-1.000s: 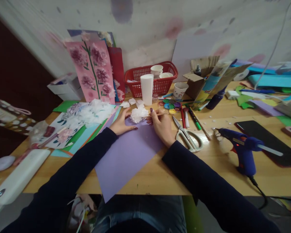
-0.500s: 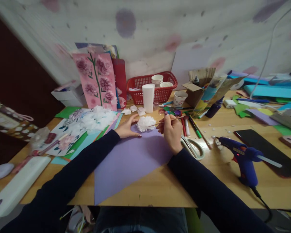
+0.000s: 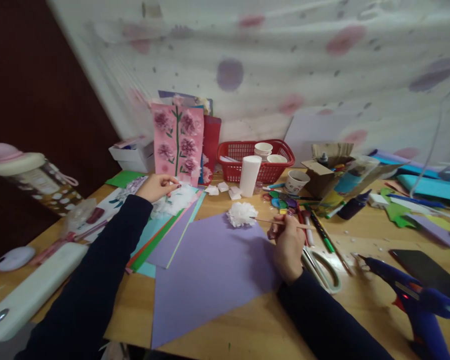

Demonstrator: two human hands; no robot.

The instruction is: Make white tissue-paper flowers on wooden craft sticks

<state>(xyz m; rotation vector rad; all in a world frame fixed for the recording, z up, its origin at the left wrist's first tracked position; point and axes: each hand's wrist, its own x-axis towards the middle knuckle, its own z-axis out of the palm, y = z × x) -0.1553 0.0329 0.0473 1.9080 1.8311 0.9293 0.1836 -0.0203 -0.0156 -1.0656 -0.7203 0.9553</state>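
My right hand (image 3: 289,245) pinches a thin wooden stick (image 3: 264,220), whose far end reaches into a ruffled white paper flower (image 3: 242,214). The flower rests at the top edge of a purple paper sheet (image 3: 210,270). My left hand (image 3: 158,188) is over a pile of white tissue pieces (image 3: 174,204), thumb and fingers drawn together at the fingertips. Whatever sits between them is too small to make out. Beside the right wrist lie scissors (image 3: 324,270).
A blue glue gun (image 3: 408,287) and black phone (image 3: 431,272) lie at right. Behind stand a red basket (image 3: 232,172), white roll (image 3: 250,175), paper cup (image 3: 297,182) and pink flower picture (image 3: 178,145). Markers (image 3: 322,232) are beyond the scissors; a white device (image 3: 33,290) and bottle (image 3: 37,175) are left.
My left hand has left the flower and moved left to the tissue pile, fingers now closed. My right hand still holds the stick at the flower. The view has shifted.
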